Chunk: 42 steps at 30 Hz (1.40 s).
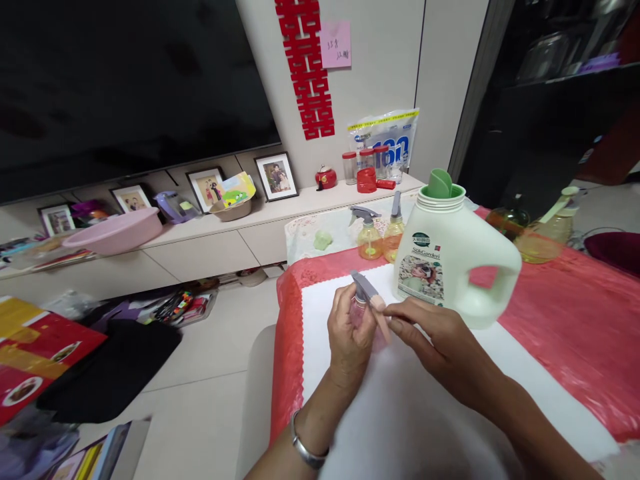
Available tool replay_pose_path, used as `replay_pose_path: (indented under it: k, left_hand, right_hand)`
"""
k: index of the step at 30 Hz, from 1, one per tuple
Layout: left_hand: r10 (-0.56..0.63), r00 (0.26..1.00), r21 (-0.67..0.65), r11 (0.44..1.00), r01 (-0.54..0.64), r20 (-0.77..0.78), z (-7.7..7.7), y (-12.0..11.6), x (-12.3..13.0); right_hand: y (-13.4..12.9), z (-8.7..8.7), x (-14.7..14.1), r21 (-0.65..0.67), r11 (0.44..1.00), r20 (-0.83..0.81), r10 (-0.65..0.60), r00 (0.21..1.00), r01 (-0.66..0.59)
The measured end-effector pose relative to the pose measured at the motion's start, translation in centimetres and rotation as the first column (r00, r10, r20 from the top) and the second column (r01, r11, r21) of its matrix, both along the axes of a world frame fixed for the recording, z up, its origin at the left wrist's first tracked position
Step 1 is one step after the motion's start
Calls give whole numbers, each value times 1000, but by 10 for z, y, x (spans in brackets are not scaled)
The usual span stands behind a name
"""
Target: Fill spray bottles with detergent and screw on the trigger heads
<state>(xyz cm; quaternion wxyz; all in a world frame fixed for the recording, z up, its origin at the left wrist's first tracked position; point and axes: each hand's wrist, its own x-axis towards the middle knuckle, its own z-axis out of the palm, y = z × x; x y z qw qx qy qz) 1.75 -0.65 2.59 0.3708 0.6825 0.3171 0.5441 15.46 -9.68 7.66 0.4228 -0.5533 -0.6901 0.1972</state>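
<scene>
Left hand (350, 340) wrapped round small bottle (358, 313), held over white mat (315, 340) beside jug (457, 247). Right hand (435, 337) narrow, fingertips at pale trigger (383, 327); blur there, can't tell whether truly gripping. Work looks well along: grey head (367, 287) already on bottle's neck, hands not yet off. Two yellow bottles (370, 247) behind, heads on. Held bottle pinkish, see-through, mostly hidden by fingers.
</scene>
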Motion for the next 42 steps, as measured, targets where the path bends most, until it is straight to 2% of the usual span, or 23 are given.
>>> replay_pose_path:
  k: [4,9,14,17,21,24,27,34,39,42]
  left_hand:
    - [-28,989,-139,989,48,142,-6,-1,1]
    - [-56,985,-157,984,81,161,-10,-1,-1]
    - [-72,981,-174,979,104,179,-3,-3,-1]
    - [-58,985,-117,990,78,164,1,-4,0]
    - [-76,982,-179,978,107,174,-2,-3,0]
    - [-56,986,-204,975,88,158,-7,-3,-1]
    - [-20,987,-173,984,48,158,-10,-2,0]
    - [-40,986,-154,986,66,165,-10,-2,5]
    - [46,989,-183,983,-20,139,-10,-3,4]
    - [9,981,-225,974,35,192,-5,-4,3]
  right_hand:
    - [9,-8,-3,22,1000,11,-20,1000,20]
    - [17,-21,-12,113,994,107,-19,994,7]
    - [19,-29,-16,191,981,182,-81,980,46]
    - [17,-29,-16,165,985,184,-80,980,50]
    - [12,-30,-13,126,992,189,-53,981,29]
    - [9,-33,-10,152,988,201,-55,978,24]
    - [8,-33,-10,171,985,216,-62,974,24]
    - [6,-29,-13,209,978,198,-62,978,20]
    - [7,-31,-10,139,990,145,-40,989,19]
    - [7,-32,-8,81,996,103,-31,994,23]
